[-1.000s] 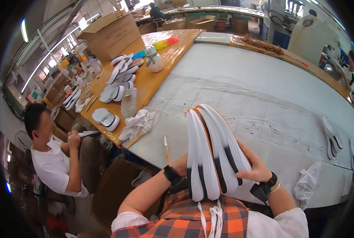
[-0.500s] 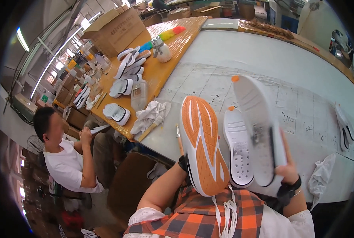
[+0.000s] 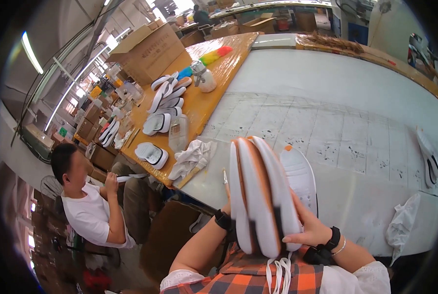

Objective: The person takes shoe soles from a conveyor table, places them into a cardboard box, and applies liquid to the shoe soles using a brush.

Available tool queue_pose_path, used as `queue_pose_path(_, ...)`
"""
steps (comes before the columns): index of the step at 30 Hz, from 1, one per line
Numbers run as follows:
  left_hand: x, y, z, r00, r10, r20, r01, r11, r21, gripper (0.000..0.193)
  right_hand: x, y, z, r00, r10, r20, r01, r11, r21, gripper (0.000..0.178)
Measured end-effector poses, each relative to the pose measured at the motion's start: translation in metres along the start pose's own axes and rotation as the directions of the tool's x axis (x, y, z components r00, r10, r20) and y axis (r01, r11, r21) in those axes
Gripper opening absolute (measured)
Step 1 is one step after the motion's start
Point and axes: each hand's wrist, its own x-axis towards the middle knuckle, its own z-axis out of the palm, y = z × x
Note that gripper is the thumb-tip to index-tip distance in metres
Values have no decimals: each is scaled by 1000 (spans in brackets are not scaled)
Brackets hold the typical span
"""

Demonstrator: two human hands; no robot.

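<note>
Between my hands, several white shoe soles (image 3: 256, 196) stand pressed together side by side, edges toward me, with orange showing on the middle one. My right hand (image 3: 311, 228) is closed on the right-hand sole, thumb along its near edge. Of my left hand (image 3: 226, 208) only a part shows at the left of the bundle; its fingers are hidden behind the soles it supports. Another white sole (image 3: 301, 176) with an orange spot at its tip lies on the table behind my right hand. Beside the bundle, a thin wooden-handled brush (image 3: 225, 180) points away from me.
More soles (image 3: 152, 154) sit on the orange-brown table at left, near a clear plastic container (image 3: 178, 133), a jar (image 3: 204, 78) and a carton (image 3: 150, 51). A white cloth (image 3: 192, 159) lies at its corner. At right are a pair of soles (image 3: 429, 157) and a plastic bag (image 3: 402, 223). A seated person (image 3: 94, 206) works at left.
My right hand has brought its sole leftward against the orange-bottomed one in my left hand. The soles have turned edge-on. The view has tilted slightly.
</note>
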Motion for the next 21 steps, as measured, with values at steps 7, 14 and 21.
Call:
queue_pose_path(7, -7, -7, 1, 994, 98, -52, -91, 988, 126, 36, -17, -2, 6, 998, 45, -45, -24, 919, 393, 102)
queue_pose_path(14, -16, 3, 44, 962, 197, -188, -84, 872, 482, 42, -19, 5, 10, 999, 43, -5, -40, 959, 281, 99)
queue_pose_path(21, 8, 34, 34, 979, 201, -40, -187, 957, 222, 55, 36, 3, -30, 952, 284, -112, -189, 836, 515, 67)
